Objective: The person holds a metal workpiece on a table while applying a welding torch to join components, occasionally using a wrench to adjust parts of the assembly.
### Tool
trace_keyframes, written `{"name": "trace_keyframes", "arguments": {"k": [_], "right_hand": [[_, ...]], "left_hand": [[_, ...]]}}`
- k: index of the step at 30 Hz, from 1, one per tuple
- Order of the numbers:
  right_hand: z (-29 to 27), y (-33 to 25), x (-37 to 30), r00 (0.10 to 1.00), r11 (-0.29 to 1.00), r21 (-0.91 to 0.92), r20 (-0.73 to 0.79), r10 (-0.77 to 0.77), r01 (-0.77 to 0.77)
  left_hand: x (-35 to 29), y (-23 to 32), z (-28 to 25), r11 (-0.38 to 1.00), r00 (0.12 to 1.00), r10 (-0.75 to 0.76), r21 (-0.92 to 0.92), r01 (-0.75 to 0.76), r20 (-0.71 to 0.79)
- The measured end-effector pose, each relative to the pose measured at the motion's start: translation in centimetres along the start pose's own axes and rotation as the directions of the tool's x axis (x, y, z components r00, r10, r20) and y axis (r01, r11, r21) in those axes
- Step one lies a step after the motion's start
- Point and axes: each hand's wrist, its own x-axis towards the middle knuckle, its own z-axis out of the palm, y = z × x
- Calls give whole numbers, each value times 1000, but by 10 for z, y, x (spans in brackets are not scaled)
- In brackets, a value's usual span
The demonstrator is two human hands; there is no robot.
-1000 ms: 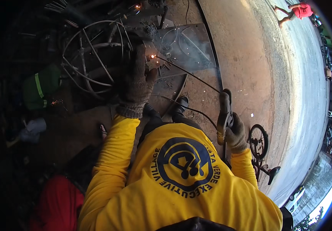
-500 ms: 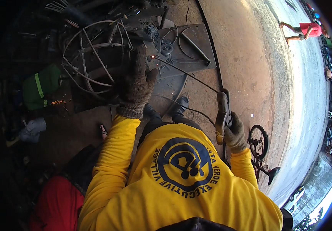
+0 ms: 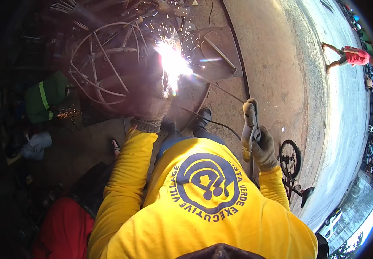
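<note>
My right hand (image 3: 264, 149), in a brown knit glove, is closed around a welding electrode holder (image 3: 250, 125). A thin welding rod (image 3: 219, 86) runs from its jaw up and left to a blinding white arc (image 3: 172, 62) that throws sparks. My left hand (image 3: 149, 105), gloved too, is raised just left of the arc, beside a round cage of bent metal rods (image 3: 95, 64). Its fingers are stretched out, though glare washes over most of them. Whatever lies under the arc cannot be made out.
A metal plate (image 3: 232, 41) with a bar (image 3: 220, 54) lies beyond the arc. A cable (image 3: 216, 124) trails from the holder. Far left is a green bag-like thing (image 3: 46, 97) near orange sparks (image 3: 67, 113). Red cloth (image 3: 65, 228) is at lower left, a bicycle (image 3: 290, 159) at right.
The small glowing spot at the rod's tip has become a bright arc with flying sparks. Both my hands stay nearly in place. A distant person in red has moved slightly right and down.
</note>
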Motion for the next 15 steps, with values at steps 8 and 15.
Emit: {"name": "trace_keyframes", "arguments": {"k": [8,15], "right_hand": [[-7,-5,-1,997,994,-102,-66,27,-33],[-7,-3,-2,997,989,-140,-66,39,-48]], "left_hand": [[4,4,-6,999,998,21,-28,-23,-65],[4,6,-5,1000,999,-1,-9,0,-53]]}}
